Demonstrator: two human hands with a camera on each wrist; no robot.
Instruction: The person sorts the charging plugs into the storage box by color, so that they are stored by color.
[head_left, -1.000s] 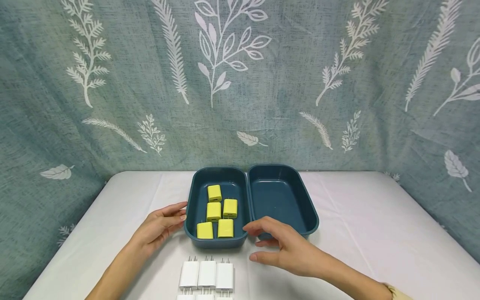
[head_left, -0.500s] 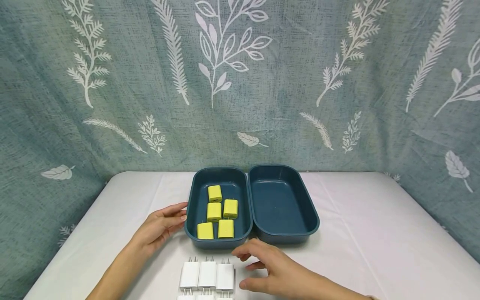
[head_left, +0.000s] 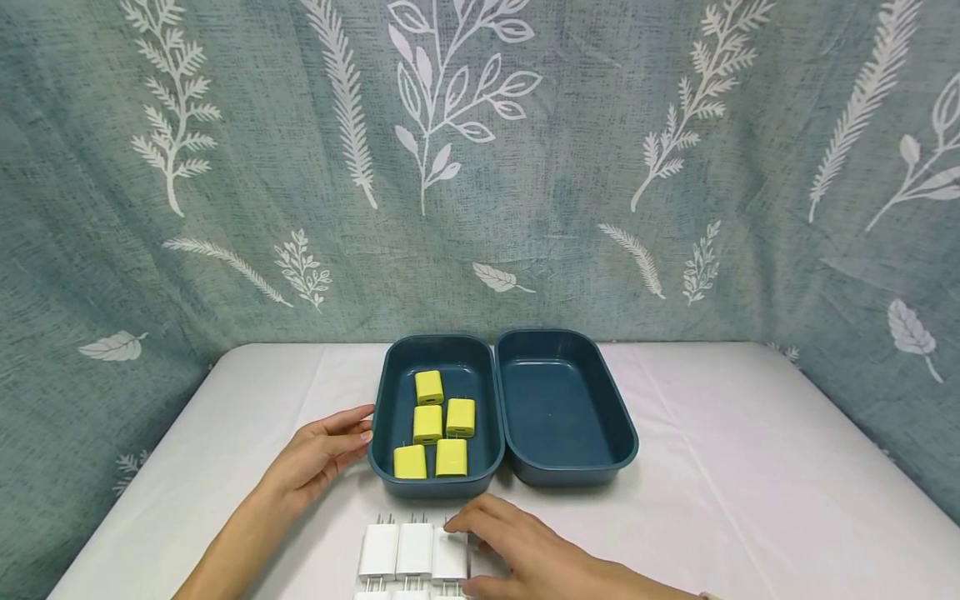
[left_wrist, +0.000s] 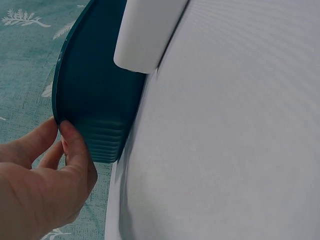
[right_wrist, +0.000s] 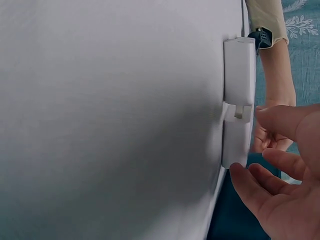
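Three white adapters point(head_left: 415, 550) lie side by side near the table's near edge, part of a second row point(head_left: 411, 596) showing below them, cut off by the frame. Main change: right hand point(head_left: 536, 550) has come nearer and left, from by the trays to the rightmost adapter point(head_left: 450, 557). Its index fingertip is at that adapter's far end, thumb by the near end, fingers spread and gently bent, no pinch visible; light fingertip contact possible, can't confirm. Adapter is flat in its row, not lifted. Left hand point(head_left: 315, 454) hasn't moved: loosely extended fingers and thumb touch the left wall of the left tray point(head_left: 438, 490), no firm grip evident. Five yellow adapters point(head_left: 428, 423) sit inside that tray, unchanged; right tray point(head_left: 570, 475) stands just beside it, on the right. For the work in hand, this reads as reach basically done, pick-up not yet made: thumb and index bracket the adapter lengthwise, so they would have to close on its ends before any lift.
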